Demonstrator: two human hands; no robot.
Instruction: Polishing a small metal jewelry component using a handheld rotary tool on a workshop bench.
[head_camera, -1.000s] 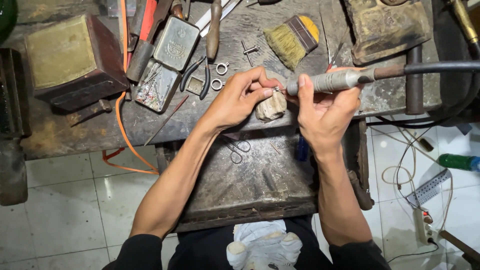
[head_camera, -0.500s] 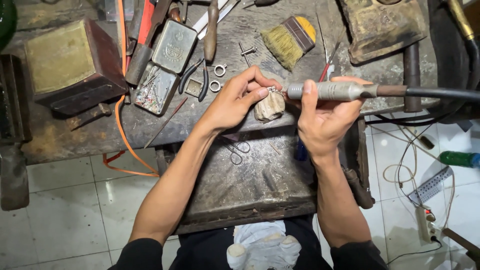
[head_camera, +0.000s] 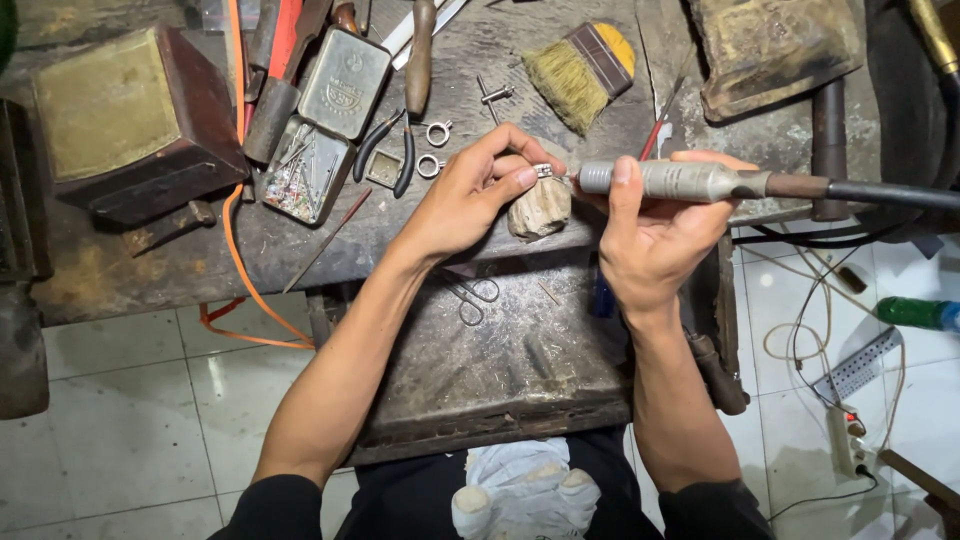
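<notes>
I have the left hand (head_camera: 470, 195) pinched shut on a small silver ring (head_camera: 543, 171), thumb and forefinger closed around it, and the ring sits on top of a worn wooden peg (head_camera: 540, 208) that juts from the near edge of the table (head_camera: 150, 260). My right hand (head_camera: 655, 235) is wrapped tight around a grey rotary handpiece (head_camera: 665, 180), forefinger laid over its barrel, with the tip pointing toward nine o'clock and meeting the ring; whether the bit actually touches the metal is too small for me to tell. A dark flexible shaft (head_camera: 880, 193) runs off from the handpiece toward three o'clock. At about eleven o'clock from the left hand, two loose silver rings (head_camera: 434, 148) lie on the table beside black-handled pliers (head_camera: 390, 150). Farther out at ten o'clock sits an open metal tin (head_camera: 325, 125) with small bits inside its lower half, and beyond that a brown box (head_camera: 125, 120). At twelve o'clock from the hands lies a brush (head_camera: 580, 75) with pale bristles and a yellow-ended handle. An orange cable (head_camera: 245, 260) loops off the table edge at eight o'clock. Below the hands, at six o'clock, a dark metal tray (head_camera: 500, 370) holds small scissors (head_camera: 470, 295).
</notes>
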